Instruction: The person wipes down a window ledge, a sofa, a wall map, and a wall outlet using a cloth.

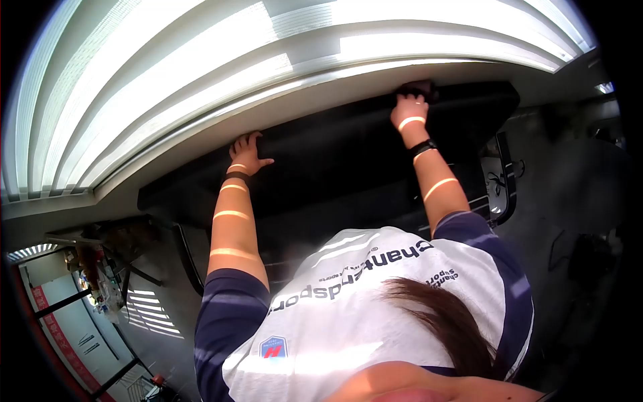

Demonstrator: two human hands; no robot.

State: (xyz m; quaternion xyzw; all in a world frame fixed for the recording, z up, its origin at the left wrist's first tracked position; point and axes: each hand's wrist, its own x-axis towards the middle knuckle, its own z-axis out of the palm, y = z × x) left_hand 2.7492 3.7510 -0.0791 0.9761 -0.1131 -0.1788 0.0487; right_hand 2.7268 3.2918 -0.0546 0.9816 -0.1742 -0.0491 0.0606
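Black sofa [335, 147], smooth-faced, its far edge running along a pale sill [321, 96] beneath white slatted blinds [167, 74]. Dark armrests at either end: left [186, 258], right [510, 181].

Cloth [420, 87], dark, bunched; lies at the sofa's far edge, toward the far right corner, against the sill side. No lettering legible on it.

Right hand [410, 112]: on the cloth, fingers bent over it; fingertips hidden, so whether they clench it or only press cannot be told. Black wristband [424, 146].

Left hand [246, 154]: at the sofa's far edge, left of its middle; fingers spread, thumb out to the side, grasping nothing. Dark band [236, 176] at the wrist.

Shirt [335, 335], white body, navy sleeves. Large dark print across the chest, broken by folds; "chan" reads at one end, "dspor" at the other. Smaller print nearby, in part "sport". Badge [273, 348]: blue, bearing a red "H"-like letter; fine text illegible.

Banner [53, 328], red, pale characters too small to read; lower left, well apart from the sofa. Floor [151, 311]: grey, barred with sunlight.
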